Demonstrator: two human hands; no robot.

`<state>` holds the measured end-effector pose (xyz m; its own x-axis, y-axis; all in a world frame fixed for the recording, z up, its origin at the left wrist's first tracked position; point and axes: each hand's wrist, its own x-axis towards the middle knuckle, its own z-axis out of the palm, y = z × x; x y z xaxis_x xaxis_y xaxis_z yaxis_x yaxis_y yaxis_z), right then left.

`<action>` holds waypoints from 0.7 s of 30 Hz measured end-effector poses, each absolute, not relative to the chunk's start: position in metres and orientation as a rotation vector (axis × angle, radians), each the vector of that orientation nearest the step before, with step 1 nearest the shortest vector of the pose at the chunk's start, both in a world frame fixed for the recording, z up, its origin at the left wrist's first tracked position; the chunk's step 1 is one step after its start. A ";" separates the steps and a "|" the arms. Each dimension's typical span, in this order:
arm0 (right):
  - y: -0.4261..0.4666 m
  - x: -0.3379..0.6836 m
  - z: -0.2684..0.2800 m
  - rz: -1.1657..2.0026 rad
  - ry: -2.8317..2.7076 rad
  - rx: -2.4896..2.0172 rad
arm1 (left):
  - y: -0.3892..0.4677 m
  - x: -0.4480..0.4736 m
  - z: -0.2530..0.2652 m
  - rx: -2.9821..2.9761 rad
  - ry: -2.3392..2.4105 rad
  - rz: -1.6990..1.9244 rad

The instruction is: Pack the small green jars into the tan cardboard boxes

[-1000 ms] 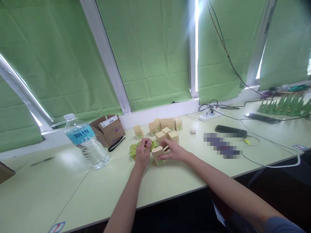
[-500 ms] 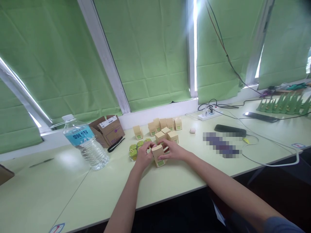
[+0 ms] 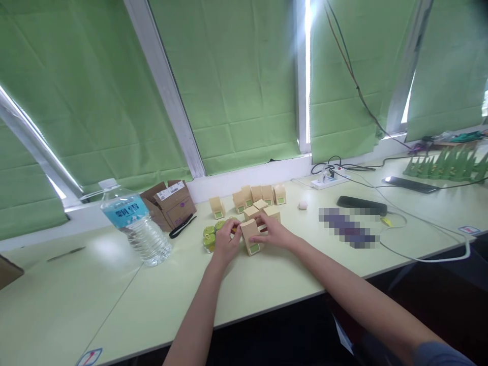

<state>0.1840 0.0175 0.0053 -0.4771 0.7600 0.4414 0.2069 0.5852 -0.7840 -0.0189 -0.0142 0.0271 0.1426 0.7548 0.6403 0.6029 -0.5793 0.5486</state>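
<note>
A small tan paper box (image 3: 250, 235) with a green label stands on the table, between my two hands. My right hand (image 3: 275, 231) grips its right side, thumb on the front and fingers behind. My left hand (image 3: 227, 241) has its fingers pinched together at the box's upper left edge. Close behind, partly hidden by my hands, are more tan boxes (image 3: 261, 205). Left of my left hand sits a group of green-topped small containers (image 3: 209, 240). Further back, a row of similar boxes (image 3: 256, 193) stands near the wall, with a single box (image 3: 217, 207) to their left.
A large water bottle (image 3: 138, 226) and an open cardboard carton (image 3: 171, 206) with a black strap (image 3: 182, 226) stand at left. To the right lie a small pale round object (image 3: 302, 205), a dark phone-like object (image 3: 361, 205), a power strip (image 3: 329, 179) and loose cables.
The box's top has tilted back and its front now faces me more. My left fingers have moved slightly up along its edge. My right hand keeps its grip.
</note>
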 end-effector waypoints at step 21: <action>0.011 0.187 0.013 0.851 -1.929 -0.649 | -0.022 -0.015 0.021 2.561 1.230 1.249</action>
<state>0.1867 0.0110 0.0132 -0.4557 0.7205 0.5228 0.0999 0.6250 -0.7742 -0.0149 -0.0216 0.0205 0.3621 0.6693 0.6488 0.6386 -0.6851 0.3504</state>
